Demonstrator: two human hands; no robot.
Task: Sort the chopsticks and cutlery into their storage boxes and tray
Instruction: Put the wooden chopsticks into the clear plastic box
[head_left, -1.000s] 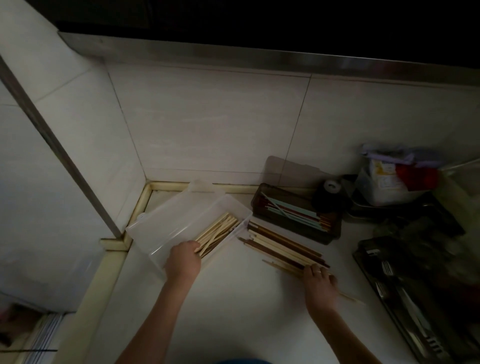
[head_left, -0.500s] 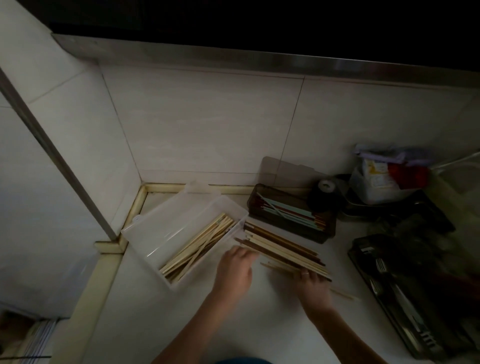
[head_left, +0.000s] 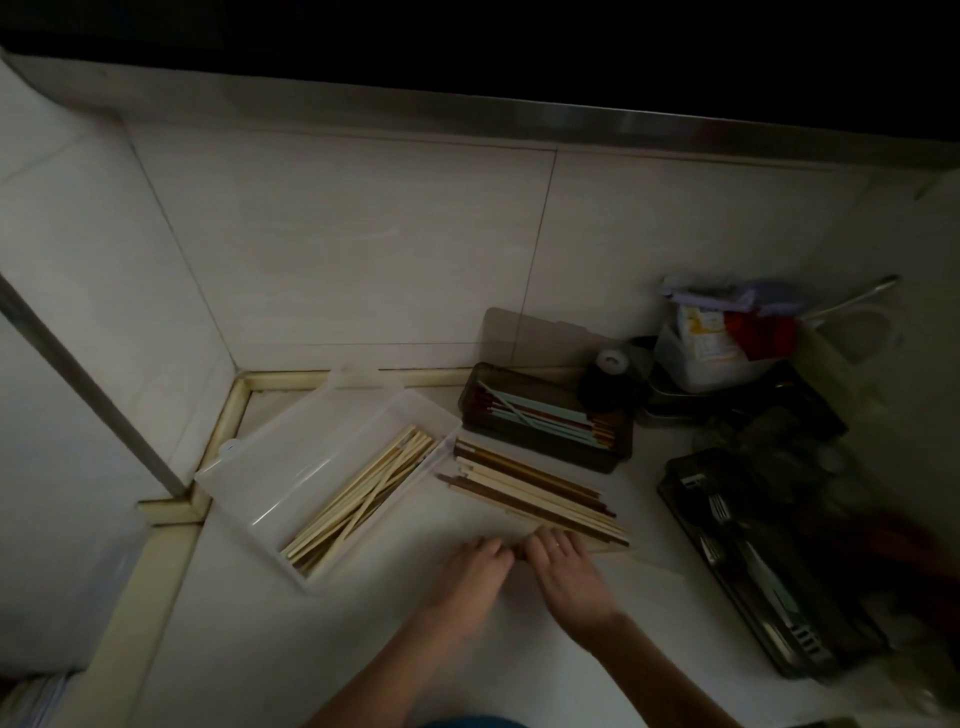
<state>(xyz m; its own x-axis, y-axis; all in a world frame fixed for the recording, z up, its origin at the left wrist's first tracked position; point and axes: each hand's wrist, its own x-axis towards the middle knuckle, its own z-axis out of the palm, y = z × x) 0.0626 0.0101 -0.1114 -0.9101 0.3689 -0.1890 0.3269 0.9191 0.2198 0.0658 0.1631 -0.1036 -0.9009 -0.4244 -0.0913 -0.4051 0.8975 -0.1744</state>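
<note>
Hands together at the loose chopstick pile (head_left: 535, 488).
My left hand (head_left: 475, 564) and right hand (head_left: 558, 556) meet knuckle to knuckle at its near edge, fingers curled; whether they pinch a stick, I cannot tell. Clear box (head_left: 322, 467) lies just left of the pile.

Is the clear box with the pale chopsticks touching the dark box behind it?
Apart. The head view shows a strip of bare counter between the clear box and the dark box.

You've got two chopstick boxes out, one clear box (head_left: 270, 478) and one dark box (head_left: 545, 423), plus one cutlery tray (head_left: 810, 649). Loose chopsticks (head_left: 535, 491) on the counter: too many and too dim to count.
</note>
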